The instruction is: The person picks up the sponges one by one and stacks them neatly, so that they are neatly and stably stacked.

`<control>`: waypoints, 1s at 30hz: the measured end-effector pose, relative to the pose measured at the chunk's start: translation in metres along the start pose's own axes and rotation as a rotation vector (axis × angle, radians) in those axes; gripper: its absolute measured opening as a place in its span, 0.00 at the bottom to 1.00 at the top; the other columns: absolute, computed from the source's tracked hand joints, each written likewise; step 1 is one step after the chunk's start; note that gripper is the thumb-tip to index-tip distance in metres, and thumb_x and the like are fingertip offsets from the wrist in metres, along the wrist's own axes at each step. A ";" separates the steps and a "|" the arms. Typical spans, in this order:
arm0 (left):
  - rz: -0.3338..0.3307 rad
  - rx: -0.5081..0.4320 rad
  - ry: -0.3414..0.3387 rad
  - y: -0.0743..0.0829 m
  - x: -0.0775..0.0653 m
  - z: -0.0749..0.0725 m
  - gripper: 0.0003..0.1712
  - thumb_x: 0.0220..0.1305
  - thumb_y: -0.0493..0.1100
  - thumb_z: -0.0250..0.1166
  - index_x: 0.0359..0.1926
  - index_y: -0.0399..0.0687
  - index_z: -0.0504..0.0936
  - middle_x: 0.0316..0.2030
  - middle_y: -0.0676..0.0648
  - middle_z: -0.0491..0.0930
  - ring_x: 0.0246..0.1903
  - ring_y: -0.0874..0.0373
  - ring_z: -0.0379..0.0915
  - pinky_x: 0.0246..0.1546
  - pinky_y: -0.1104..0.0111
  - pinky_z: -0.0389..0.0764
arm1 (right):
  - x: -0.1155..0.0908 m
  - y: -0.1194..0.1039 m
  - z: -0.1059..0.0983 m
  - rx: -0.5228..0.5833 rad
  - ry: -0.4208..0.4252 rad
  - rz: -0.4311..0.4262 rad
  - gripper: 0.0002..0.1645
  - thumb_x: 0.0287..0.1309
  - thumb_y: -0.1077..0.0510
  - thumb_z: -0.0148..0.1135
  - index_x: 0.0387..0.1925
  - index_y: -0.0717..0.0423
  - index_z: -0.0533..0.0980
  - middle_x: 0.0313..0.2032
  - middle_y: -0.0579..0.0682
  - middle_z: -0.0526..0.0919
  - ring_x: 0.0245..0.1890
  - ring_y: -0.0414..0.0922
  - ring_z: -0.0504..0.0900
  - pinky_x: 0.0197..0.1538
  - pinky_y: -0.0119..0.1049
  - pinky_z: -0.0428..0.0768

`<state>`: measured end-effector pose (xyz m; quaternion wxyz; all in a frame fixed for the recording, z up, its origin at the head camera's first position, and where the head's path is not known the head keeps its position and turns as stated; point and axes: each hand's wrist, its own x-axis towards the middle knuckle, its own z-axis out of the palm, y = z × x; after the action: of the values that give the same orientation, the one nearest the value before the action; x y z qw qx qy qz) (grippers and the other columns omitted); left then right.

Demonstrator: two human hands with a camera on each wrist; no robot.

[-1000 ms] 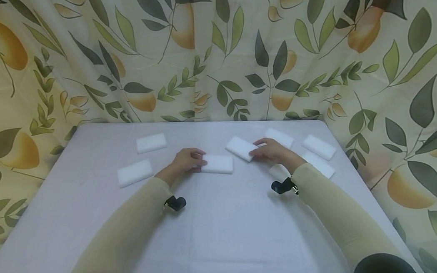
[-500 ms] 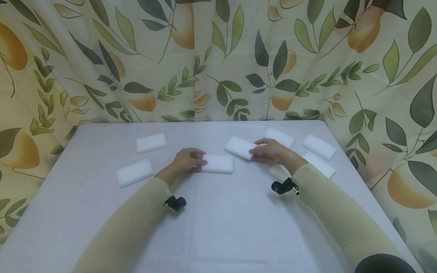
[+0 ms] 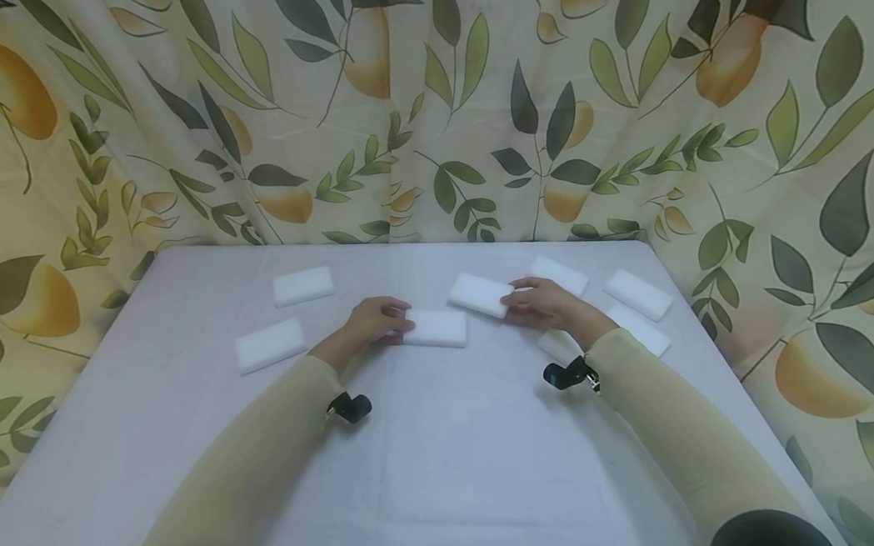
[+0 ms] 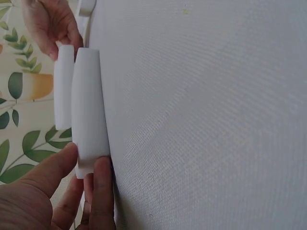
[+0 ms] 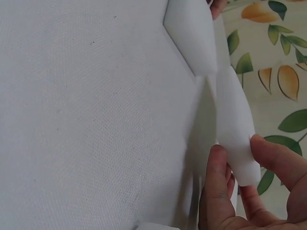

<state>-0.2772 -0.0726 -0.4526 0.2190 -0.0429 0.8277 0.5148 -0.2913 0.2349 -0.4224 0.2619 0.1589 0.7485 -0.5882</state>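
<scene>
My left hand (image 3: 376, 320) pinches the left end of a smooth white rectangular block (image 3: 438, 329), thumb on one side and fingers on the other. The left wrist view shows that block (image 4: 88, 105) lying along the white cloth. To its right, my right hand (image 3: 544, 301) grips the right end of a second white block (image 3: 478, 295) between thumb and fingers. In the right wrist view this second block (image 5: 235, 124) is held above the table, with its shadow below. The two held blocks lie close together; whether they touch I cannot tell.
Two more white blocks (image 3: 303, 287) (image 3: 270, 346) lie at the left on the white-covered table (image 3: 456, 464). Several others (image 3: 638, 294) lie around and behind my right hand, partly hidden by it. A fruit-patterned curtain (image 3: 429, 140) hangs at the table's far edge.
The block in my right hand has turned slightly toward level and lifted a little, its right end shifting right with the fingers. My left hand and its block stay in place.
</scene>
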 end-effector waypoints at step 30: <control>0.033 0.057 -0.021 -0.001 -0.001 -0.002 0.30 0.56 0.43 0.74 0.61 0.49 0.77 0.55 0.44 0.77 0.52 0.51 0.76 0.46 0.68 0.83 | -0.017 -0.007 0.012 -0.092 -0.017 -0.097 0.36 0.67 0.61 0.59 0.73 0.57 0.59 0.70 0.62 0.63 0.54 0.50 0.78 0.54 0.37 0.81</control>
<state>-0.2763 -0.0744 -0.4521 0.2202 -0.0178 0.8403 0.4951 -0.2790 0.2222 -0.4093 0.2463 0.1052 0.7795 -0.5663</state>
